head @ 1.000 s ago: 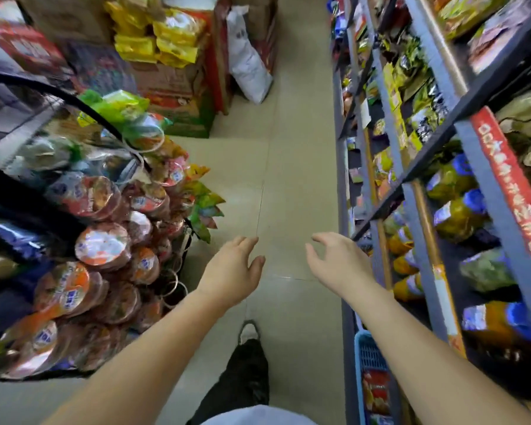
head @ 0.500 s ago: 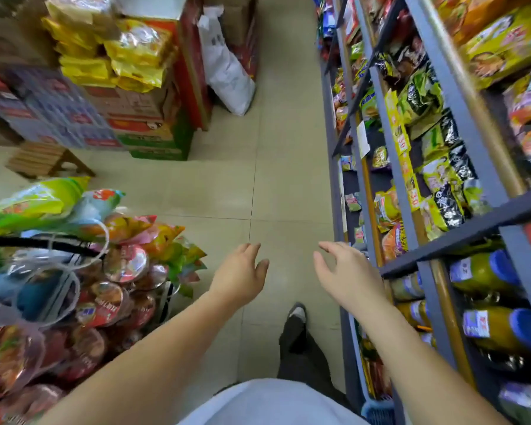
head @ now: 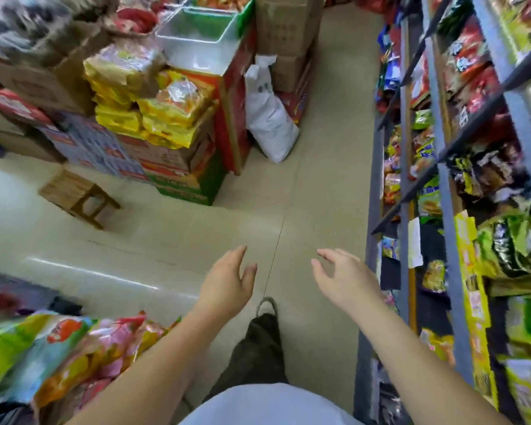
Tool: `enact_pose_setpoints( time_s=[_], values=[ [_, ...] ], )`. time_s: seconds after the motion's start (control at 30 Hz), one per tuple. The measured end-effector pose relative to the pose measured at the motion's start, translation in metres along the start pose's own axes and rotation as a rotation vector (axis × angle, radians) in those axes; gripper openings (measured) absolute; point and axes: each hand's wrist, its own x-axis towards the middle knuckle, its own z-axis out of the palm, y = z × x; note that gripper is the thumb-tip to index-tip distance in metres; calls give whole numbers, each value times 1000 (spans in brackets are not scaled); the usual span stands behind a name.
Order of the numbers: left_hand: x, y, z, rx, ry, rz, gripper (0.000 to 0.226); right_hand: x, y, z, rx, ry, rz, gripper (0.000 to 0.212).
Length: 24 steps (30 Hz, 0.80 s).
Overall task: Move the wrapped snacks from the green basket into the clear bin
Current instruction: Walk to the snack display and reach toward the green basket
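The clear bin (head: 193, 38) sits high at the far end of the aisle, on top of a tall red carton (head: 230, 96), well apart from both hands and above them in the view. Just behind it and touching its far edge is what looks like the green basket (head: 246, 12), with orange wrapped snacks (head: 224, 0) piled in it; motion blur leaves their number and kind unclear.

The left hand (head: 227, 283) hangs over the pale tiled floor (head: 304, 210), palm turned inward, fingers straight and close together, thumb spread out. It holds nothing and touches nothing. The right hand (head: 347, 280) is level with it and near it, fingers loosely bent and slightly spread, thumb pointing toward the left hand, also empty and touching nothing. It hangs just beside the grey metal shelf (head: 442, 179), which is packed with snack packets along the right side.

Between the two forearms a dark trouser leg (head: 258, 348) and a shoe (head: 265, 305) stand on the floor. Under the left forearm lies a blurred heap of bright snack bags (head: 59, 342). Further off on the left stand a small wooden stool (head: 77, 194), stacked cartons topped with yellow packs (head: 166, 111), and a white sack (head: 267, 118) leaning against the red carton.
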Motion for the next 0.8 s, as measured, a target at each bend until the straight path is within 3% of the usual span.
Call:
enact_pose_setpoints(
  time_s=[0.2,0.5,0.8],
  values=[
    [166,41,-16,-14,-2,-47,58,148,-4,-46,28,20,36,42],
    [392,160,-9,22,-114,62,56,355,35,-152,27,60,52,41],
    [575,245,-26,44,15,-13,55,574,46,-227,1,-58,-60,45]
  ],
)
